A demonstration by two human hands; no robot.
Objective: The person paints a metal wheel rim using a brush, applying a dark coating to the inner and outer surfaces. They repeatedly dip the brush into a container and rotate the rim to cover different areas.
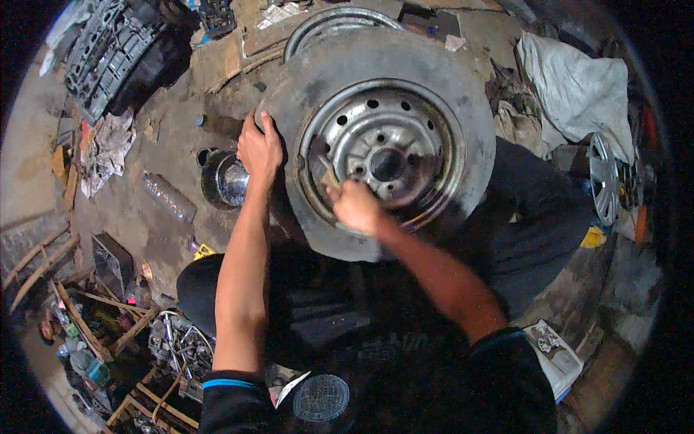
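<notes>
A wheel with a grey, dusty tire (463, 87) stands tilted in front of me between my legs. Its steel rim (372, 108) is silvery and stained, with a dark hub hole in the middle. My left hand (260, 148) grips the tire's left edge, thumb up along the sidewall. Closed round a small brush-like tool (327, 173), my right hand (354, 206) is at the lower left of the rim. The tool has a tan part and a greyish end against the rim's inner wall; blur hides its exact kind.
Left of the wheel are a metal can (224, 181) and a lying plastic bottle (170, 197). An engine block (119, 50) lies far left. Another rim (340, 20) lies behind the tire. A hubcap (602, 177), pale cloth (578, 87) and white tray (560, 362) are on the right.
</notes>
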